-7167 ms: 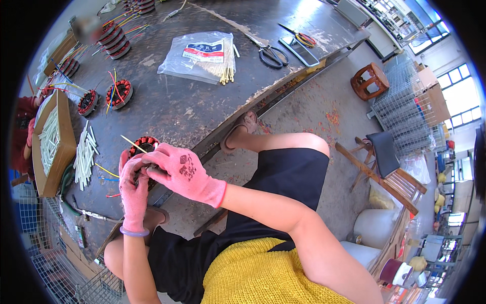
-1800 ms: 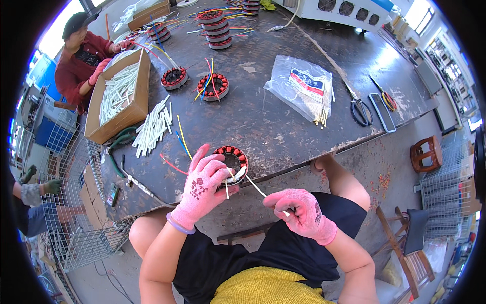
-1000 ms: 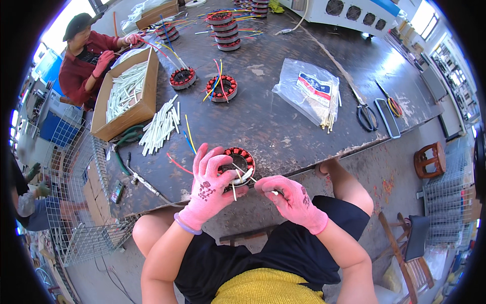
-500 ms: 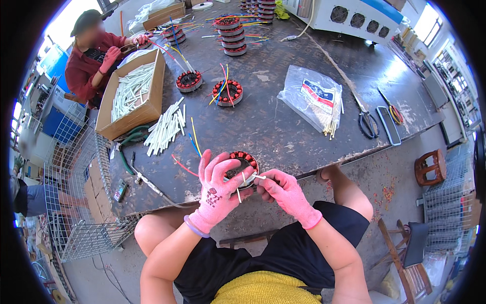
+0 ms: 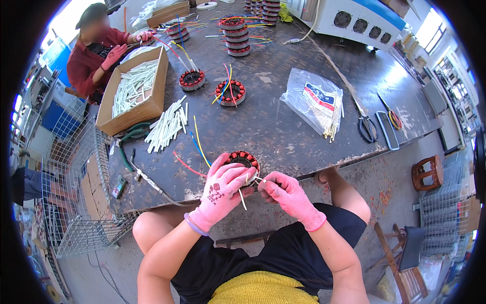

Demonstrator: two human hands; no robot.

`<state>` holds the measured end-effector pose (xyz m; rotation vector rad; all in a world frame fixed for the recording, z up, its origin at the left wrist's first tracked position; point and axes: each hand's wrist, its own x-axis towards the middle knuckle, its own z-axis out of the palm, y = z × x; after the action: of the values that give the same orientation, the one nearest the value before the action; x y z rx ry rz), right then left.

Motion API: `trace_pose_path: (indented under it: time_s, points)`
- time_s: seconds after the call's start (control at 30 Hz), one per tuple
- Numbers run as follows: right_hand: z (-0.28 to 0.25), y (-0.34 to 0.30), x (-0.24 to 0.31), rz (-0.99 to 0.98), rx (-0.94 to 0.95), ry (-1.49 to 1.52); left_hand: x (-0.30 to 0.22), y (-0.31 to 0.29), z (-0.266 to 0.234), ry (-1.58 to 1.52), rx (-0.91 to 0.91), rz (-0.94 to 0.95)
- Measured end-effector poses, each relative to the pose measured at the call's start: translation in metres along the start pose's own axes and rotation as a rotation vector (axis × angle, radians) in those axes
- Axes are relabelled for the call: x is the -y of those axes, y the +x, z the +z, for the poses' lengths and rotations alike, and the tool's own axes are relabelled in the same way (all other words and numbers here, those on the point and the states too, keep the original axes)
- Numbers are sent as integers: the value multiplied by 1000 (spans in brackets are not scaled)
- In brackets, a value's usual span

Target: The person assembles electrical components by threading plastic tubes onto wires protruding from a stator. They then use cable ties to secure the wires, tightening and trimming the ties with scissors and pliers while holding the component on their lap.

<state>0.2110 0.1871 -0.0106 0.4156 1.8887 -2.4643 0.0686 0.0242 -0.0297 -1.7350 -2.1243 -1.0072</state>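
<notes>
At the near table edge, a ring-shaped motor stator (image 5: 242, 156) with red windings is gripped by my gloved left hand (image 5: 218, 188), its fingers bent over the near rim. Red, blue and yellow wires trail from the ring to the left. A thin white cable tie (image 5: 243, 199) sticks out below the left fingers at the rim. My right hand (image 5: 287, 196), also in a pink glove, pinches a pale thin end just right of the stator. How the tie runs behind the fingers is hidden.
Two stators (image 5: 230, 93) with wires stand farther back, near stacked ones (image 5: 237, 38). White sleeves (image 5: 169, 123) lie beside a cardboard box (image 5: 132, 117) of more. At right are a bag of cable ties (image 5: 314, 101), scissors (image 5: 367, 129) and a phone (image 5: 387, 130). A co-worker (image 5: 98, 55) sits at far left.
My left fingers have folded from spread to closer round the stator. The white tie end below them now hangs lower and slants right. My right hand stays pinched beside the ring.
</notes>
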Motion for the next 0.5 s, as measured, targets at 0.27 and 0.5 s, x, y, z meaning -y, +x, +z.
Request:
trace_pose_path:
  time_s: [0.27, 0.5]
  points:
    - [-2, 2, 0, 54, -2, -21, 1, -1, 0, -21, -11, 1]
    - [0, 9, -2, 86, -15, 2, -1, 1, 0, -41, -35, 19]
